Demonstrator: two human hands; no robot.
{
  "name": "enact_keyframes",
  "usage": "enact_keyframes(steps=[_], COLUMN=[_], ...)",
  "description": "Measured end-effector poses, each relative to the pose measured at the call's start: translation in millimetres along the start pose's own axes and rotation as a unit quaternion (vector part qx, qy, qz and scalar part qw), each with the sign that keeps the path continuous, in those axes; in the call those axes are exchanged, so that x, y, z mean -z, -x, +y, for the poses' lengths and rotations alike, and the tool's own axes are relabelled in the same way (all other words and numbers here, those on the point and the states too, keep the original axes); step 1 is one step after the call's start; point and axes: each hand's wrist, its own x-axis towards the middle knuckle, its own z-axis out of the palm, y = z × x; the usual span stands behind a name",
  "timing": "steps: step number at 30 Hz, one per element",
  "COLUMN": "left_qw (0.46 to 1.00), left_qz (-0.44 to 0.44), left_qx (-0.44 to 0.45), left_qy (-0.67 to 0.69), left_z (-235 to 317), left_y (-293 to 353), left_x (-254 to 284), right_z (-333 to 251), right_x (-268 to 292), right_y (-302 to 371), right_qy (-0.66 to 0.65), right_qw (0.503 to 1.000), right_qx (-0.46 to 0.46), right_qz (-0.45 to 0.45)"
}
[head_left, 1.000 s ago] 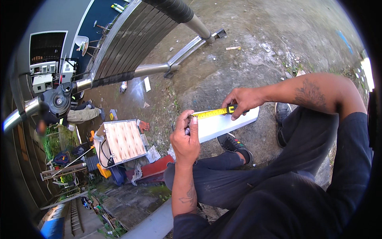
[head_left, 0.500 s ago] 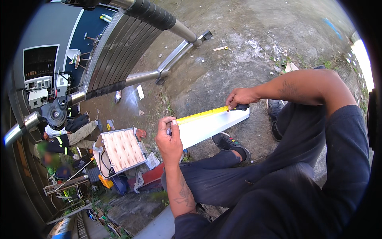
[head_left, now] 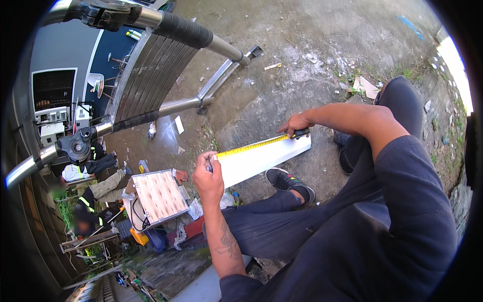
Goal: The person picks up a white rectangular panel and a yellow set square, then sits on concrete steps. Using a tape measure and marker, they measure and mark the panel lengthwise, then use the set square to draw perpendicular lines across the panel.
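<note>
here we go, the white panel lies between our hands; our left hand pinches the yellow tape at the panel's left end; our right hand grips the black case near its right end; the tape runs straight along the panel's far edge!

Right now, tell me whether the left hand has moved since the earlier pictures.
Yes: the left hand has shifted left, nearer the wooden-topped box on the ground.
</note>
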Motion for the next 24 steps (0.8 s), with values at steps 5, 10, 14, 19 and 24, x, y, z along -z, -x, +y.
enact_keyframes(steps=[5, 10, 14, 19, 24], left_qw=[0.999, 0.971, 0.916, 0.837, 0.834], left_qz=[0.035, 0.203, 0.285, 0.379, 0.329], left_qx=[-0.018, 0.056, 0.042, 0.011, 0.037], left_qy=[0.028, 0.111, 0.279, 0.396, 0.441], left_z=[12.6, 9.1, 3.2, -9.0, -29.4], left_y=[22.7, 84.3, 133.6, 143.8, 138.4], left_x=[44.0, 162.8, 189.1, 132.3, 66.7], right_z=[-42.2, -164.6, -273.0, -332.6, -279.0], right_x=[-10.9, 0.9, -2.4, -30.9, -48.0], right_y=[12.8, 101.7, 250.9, 391.9, 424.4], right_qy=[0.033, 0.193, 0.306, 0.453, 0.521], right_qw=[0.996, 0.974, 0.952, 0.877, 0.831], right_qx=[-0.019, 0.009, 0.026, 0.043, -0.032], right_qz=[-0.08, -0.114, -0.021, 0.156, 0.191])
